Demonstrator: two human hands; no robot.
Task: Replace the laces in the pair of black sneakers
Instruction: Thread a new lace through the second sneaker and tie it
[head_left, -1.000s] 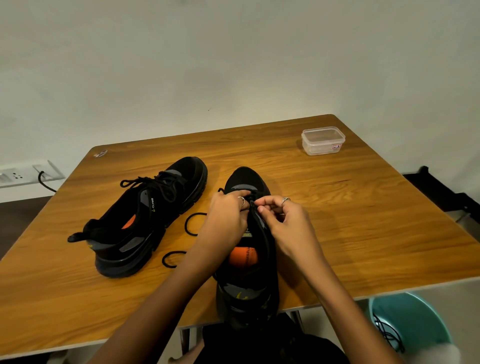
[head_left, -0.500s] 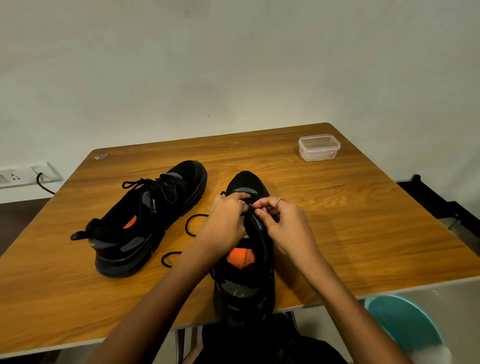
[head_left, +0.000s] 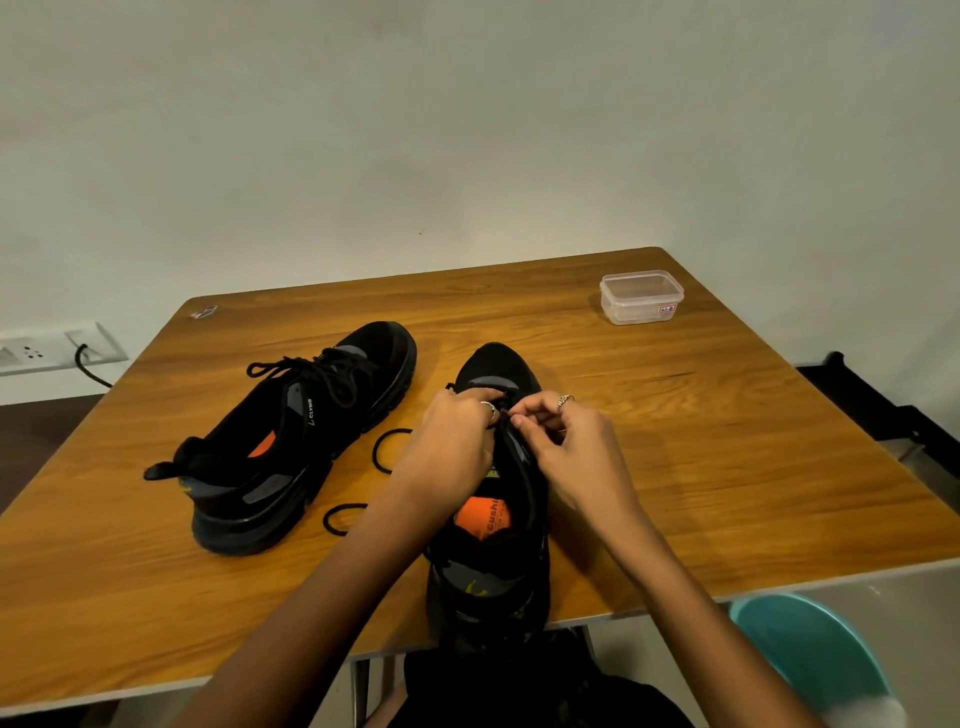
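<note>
Fingers of the right hand and left hand were pinched together on the lace over the near sneaker, whose long axis ran from the table's near edge toward its far edge. The lace sat between both fingertips, the hands equally near it.

My left hand covers the eyelets of the near sneaker, so how far it's laced can't be told. Lace loops run under my forearm, ends hidden. Sneaker heel merges into dark below the table edge. Teal bucket cut off bottom right. Wall socket cut off left. Container label too small to read.
</note>
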